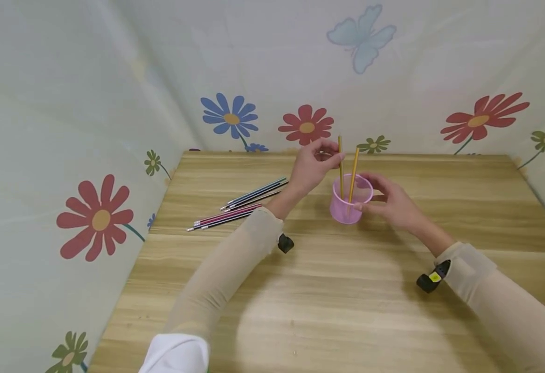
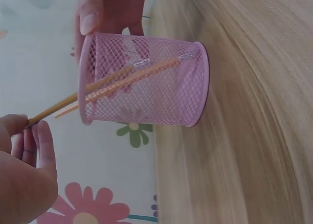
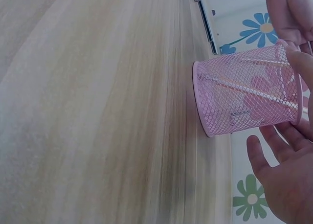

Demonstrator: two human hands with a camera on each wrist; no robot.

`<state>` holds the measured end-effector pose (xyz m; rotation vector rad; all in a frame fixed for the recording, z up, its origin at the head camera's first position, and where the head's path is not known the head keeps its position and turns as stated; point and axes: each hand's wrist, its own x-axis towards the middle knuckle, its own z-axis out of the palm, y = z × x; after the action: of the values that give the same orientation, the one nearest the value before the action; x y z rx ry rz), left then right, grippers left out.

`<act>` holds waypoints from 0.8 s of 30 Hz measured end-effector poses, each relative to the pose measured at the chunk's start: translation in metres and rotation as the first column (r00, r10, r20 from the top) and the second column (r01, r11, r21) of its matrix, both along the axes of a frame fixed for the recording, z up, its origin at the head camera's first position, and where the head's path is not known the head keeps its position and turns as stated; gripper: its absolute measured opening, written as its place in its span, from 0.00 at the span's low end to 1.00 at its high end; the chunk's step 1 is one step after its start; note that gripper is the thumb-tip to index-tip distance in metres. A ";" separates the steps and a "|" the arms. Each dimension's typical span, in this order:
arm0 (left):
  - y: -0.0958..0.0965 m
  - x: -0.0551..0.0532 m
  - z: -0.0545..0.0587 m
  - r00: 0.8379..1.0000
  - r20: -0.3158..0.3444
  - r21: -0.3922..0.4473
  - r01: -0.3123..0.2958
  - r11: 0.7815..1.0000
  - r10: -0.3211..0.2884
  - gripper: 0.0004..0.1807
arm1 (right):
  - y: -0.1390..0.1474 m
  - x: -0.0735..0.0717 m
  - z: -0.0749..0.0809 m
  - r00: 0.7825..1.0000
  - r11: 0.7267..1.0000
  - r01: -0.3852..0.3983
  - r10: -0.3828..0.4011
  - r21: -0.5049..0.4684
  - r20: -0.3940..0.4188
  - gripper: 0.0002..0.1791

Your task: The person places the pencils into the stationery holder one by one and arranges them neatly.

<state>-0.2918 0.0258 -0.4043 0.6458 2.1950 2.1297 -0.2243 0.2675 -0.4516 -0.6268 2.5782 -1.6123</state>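
Note:
A pink mesh pencil cup [image 1: 340, 211] stands upright on the table. My left hand [image 1: 311, 168] pinches a yellow pencil [image 1: 341, 173] near its top, and the pencil's lower end is inside the cup. Beside it a second yellow pencil [image 1: 354, 168] leans in the cup, untouched by fingers. From the right, my right hand [image 1: 393, 204] holds the cup near its rim, thumb on the near side and fingers around the far side. Through the mesh in the left wrist view, both pencils' eraser ends [image 2: 190, 55] point down, one lower than the other.
Several dark, blue and pink pencils [image 1: 228, 215] lie loosely grouped on the wooden table [image 1: 338, 311], left of the cup and partly behind my left forearm. A flower-printed curtain [image 1: 263, 62] rises behind the table's back edge and along its left side.

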 end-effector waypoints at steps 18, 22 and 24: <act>0.013 -0.016 -0.017 0.999 0.010 -0.073 -0.051 0.996 0.052 0.11 | 0.002 0.002 -0.002 1.000 1.000 0.002 -0.002 -0.029 0.002 0.43; 0.014 -0.013 -0.022 0.999 0.014 -0.132 -0.040 0.990 0.042 0.11 | 0.003 0.002 -0.003 1.000 1.000 0.003 -0.003 -0.029 0.005 0.43; 0.015 -0.012 -0.023 0.999 0.013 -0.144 -0.034 0.989 0.036 0.11 | 0.003 0.002 -0.003 1.000 1.000 0.005 -0.005 -0.028 0.004 0.43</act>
<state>-0.3037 0.0407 -0.4275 0.5840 2.3412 1.9613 -0.2223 0.2707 -0.4549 -0.6192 2.5608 -1.6528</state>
